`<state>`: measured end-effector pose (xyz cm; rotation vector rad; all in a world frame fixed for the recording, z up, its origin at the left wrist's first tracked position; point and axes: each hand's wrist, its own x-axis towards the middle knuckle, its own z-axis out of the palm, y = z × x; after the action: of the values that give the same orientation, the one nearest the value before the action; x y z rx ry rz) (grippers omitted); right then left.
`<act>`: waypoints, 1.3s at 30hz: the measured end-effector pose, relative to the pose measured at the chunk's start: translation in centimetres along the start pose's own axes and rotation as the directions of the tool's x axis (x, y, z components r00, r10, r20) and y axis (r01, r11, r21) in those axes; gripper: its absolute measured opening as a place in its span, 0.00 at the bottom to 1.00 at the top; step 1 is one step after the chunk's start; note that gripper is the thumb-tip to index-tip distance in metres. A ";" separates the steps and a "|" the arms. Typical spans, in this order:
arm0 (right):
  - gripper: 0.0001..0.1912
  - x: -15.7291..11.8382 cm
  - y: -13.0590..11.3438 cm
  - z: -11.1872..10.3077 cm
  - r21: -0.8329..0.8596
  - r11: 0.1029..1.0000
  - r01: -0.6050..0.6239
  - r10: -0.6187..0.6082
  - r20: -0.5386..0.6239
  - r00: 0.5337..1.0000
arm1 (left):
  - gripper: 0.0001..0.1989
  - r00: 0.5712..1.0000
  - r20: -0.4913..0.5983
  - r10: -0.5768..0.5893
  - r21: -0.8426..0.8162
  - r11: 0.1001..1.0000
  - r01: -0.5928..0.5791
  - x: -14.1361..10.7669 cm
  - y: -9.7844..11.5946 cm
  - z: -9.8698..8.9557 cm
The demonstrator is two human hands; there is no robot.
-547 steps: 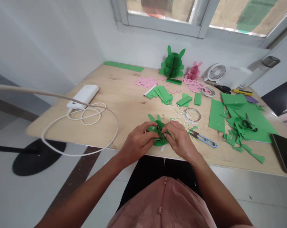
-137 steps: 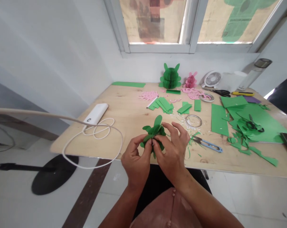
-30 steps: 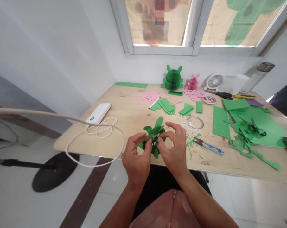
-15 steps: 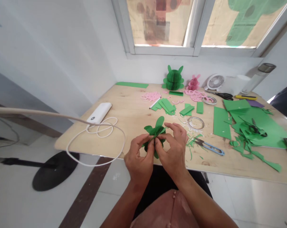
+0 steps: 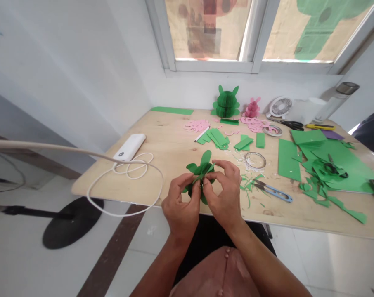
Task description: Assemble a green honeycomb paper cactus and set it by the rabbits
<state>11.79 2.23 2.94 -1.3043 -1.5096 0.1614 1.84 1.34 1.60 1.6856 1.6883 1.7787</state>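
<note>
Between my two hands, above the table's front edge, is a small green paper figure point(image 5: 202, 168) with rounded leaf-like flaps. My left hand point(image 5: 182, 202) pinches it from the left, thumb against forefinger. From the right, my right hand point(image 5: 226, 192) pinches it too, the fingertips of both hands almost meeting at its middle. The fingers hide part of the figure. Just right of my right hand lie blue-handled thread snips point(image 5: 275, 192) among green paper scraps point(image 5: 250, 183). A roll of tape point(image 5: 255, 161) rests beyond them.
A larger green paper figure point(image 5: 226, 104) and a pink one point(image 5: 252, 108) stand at the back. Green paper sheets point(image 5: 344, 169) cover the right side, with black scissors point(image 5: 331, 168) on top. A white power bank point(image 5: 129, 147) with a looped cable point(image 5: 125, 215) lies left.
My right hand has shifted slightly left, its thumb and forefinger closer to the left fingertips. The paper figure has tilted a little left. Both hands still hold it.
</note>
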 end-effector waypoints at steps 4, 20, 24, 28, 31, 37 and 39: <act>0.04 0.1 0.0 -0.2 0.008 1.000 -0.005 0.005 0.001 1.000 | 0.10 1.000 0.007 0.007 0.000 1.000 -0.007 0.0 0.1 0.0; 0.04 0.2 -0.1 0.0 0.012 1.000 -0.014 0.014 0.002 1.000 | 0.10 0.999 -0.006 0.050 -0.019 0.999 -0.051 0.0 0.0 0.3; 0.05 0.2 -0.2 0.2 0.013 1.000 -0.007 0.008 -0.007 1.000 | 0.10 0.999 -0.014 0.036 -0.029 0.999 -0.036 -0.1 -0.2 0.3; 0.06 0.2 -0.3 0.4 0.015 1.000 -0.017 0.017 -0.002 1.000 | 0.09 1.000 -0.013 0.012 -0.033 0.999 -0.012 -0.1 -0.3 0.2; 0.06 0.2 -0.3 0.4 0.018 1.000 -0.017 0.017 0.005 1.000 | 0.09 1.000 -0.011 -0.003 -0.043 0.999 0.003 0.0 -0.2 0.2; 0.06 0.2 -0.3 0.4 -0.004 1.000 -0.001 0.001 -0.005 1.000 | 0.09 0.999 0.000 -0.049 -0.064 0.997 0.049 0.2 0.2 0.0; 0.06 0.2 -0.3 0.4 -0.028 0.999 0.020 -0.021 -0.023 1.000 | 0.09 0.998 0.001 -0.065 -0.072 0.995 0.065 0.3 0.3 0.0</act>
<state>11.33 2.53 3.07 -1.3082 -1.5101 0.1117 1.92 1.44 2.04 1.5823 1.6394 1.7890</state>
